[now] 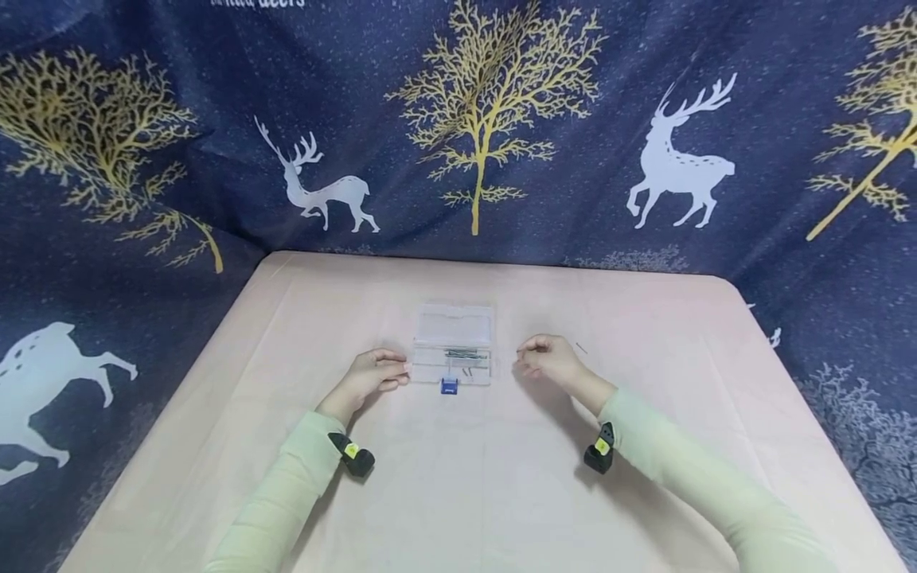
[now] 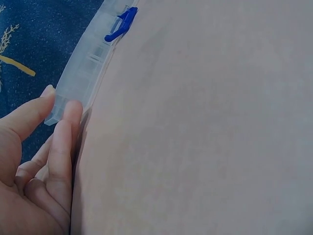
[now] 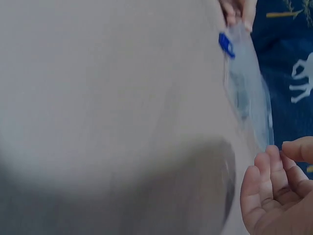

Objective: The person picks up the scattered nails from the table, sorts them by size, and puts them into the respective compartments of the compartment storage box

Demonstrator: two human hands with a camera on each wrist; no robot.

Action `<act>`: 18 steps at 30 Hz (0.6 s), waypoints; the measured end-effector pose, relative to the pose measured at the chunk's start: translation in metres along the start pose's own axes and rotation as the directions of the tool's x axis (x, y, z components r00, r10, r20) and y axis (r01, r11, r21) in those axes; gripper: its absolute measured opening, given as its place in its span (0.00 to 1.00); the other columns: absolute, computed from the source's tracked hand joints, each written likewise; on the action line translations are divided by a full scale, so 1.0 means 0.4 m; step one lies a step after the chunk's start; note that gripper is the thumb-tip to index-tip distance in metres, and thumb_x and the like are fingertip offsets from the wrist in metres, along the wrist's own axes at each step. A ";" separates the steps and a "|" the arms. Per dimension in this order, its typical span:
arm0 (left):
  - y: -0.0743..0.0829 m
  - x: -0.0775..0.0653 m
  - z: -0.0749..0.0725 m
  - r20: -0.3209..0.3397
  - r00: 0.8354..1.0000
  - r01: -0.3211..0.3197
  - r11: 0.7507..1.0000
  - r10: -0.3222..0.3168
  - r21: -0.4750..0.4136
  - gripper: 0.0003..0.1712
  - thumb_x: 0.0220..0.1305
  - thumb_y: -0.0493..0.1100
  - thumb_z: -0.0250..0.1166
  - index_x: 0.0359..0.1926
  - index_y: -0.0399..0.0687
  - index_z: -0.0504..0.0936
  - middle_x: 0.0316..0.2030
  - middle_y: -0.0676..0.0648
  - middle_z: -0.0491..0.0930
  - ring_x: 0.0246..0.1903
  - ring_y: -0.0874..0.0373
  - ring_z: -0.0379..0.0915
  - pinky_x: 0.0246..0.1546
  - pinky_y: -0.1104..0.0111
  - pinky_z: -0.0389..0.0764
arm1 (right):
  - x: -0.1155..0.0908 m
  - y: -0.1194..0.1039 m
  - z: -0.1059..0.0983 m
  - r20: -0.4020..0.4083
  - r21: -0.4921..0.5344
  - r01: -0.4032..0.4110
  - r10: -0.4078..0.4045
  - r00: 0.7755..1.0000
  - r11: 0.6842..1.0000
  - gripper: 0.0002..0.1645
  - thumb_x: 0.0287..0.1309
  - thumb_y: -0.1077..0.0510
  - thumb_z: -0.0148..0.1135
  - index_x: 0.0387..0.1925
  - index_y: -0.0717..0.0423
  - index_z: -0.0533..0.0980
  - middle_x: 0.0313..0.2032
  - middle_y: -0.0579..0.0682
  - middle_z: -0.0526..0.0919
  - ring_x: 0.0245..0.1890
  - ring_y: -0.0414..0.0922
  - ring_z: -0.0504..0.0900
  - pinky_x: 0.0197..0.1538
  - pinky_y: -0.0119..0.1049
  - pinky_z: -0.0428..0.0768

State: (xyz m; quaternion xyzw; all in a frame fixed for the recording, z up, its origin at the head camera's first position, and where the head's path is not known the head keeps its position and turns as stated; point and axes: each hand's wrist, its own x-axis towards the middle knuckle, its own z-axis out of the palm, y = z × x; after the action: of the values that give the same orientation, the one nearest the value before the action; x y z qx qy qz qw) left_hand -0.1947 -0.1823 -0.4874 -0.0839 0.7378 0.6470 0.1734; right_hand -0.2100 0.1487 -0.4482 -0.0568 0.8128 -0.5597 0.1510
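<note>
A clear plastic box with compartments lies on the table, its lid folded back away from me. A bundle of thin dark green rods fills a rear compartment; a couple of small dark pins sit in the front right one. My left hand holds the box's left end, thumb above and a finger along the side. To the right, apart from the box, is my right hand. Its thumb and forefinger come together; anything between them is too small to make out.
One small dark pin lies on the table just beyond my right hand. A blue latch hangs at the box's front edge. The pale cloth-covered table ends at a dark blue curtain with deer and trees.
</note>
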 end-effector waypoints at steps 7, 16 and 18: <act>-0.008 -0.003 -0.004 -0.003 1.000 -0.020 1.000 0.020 -0.020 0.22 0.61 0.35 0.63 0.54 0.27 0.72 0.31 0.49 0.84 0.27 0.65 0.81 0.33 0.77 0.83 | -0.002 0.030 -0.081 -0.088 -0.069 -0.016 0.010 0.996 0.997 0.15 0.59 0.71 0.52 0.45 0.80 0.72 0.37 0.71 0.80 0.21 0.40 0.80 0.30 0.35 0.85; -0.010 -0.007 -0.002 -0.011 0.999 -0.047 0.999 0.047 -0.005 0.22 0.60 0.36 0.63 0.52 0.27 0.72 0.34 0.44 0.84 0.28 0.64 0.81 0.34 0.76 0.84 | -0.010 0.070 -0.156 -0.207 -0.256 -0.027 -0.028 0.978 0.966 0.14 0.58 0.65 0.57 0.44 0.72 0.76 0.40 0.66 0.82 0.30 0.45 0.82 0.33 0.28 0.82; -0.010 -0.002 0.000 -0.017 0.999 -0.032 0.999 0.032 0.003 0.22 0.62 0.35 0.62 0.54 0.26 0.71 0.33 0.47 0.84 0.28 0.65 0.81 0.34 0.77 0.84 | -0.010 0.079 -0.170 -0.224 -0.314 -0.019 -0.055 0.973 0.949 0.14 0.58 0.65 0.57 0.43 0.71 0.76 0.40 0.66 0.82 0.34 0.49 0.82 0.34 0.29 0.81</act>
State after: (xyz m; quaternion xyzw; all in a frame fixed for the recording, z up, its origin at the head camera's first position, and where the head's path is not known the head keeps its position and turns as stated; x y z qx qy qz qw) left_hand -0.1925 -0.1828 -0.4910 -0.0774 0.7413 0.6480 0.1567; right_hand -0.2248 0.2220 -0.4544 -0.0223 0.9028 -0.4277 0.0396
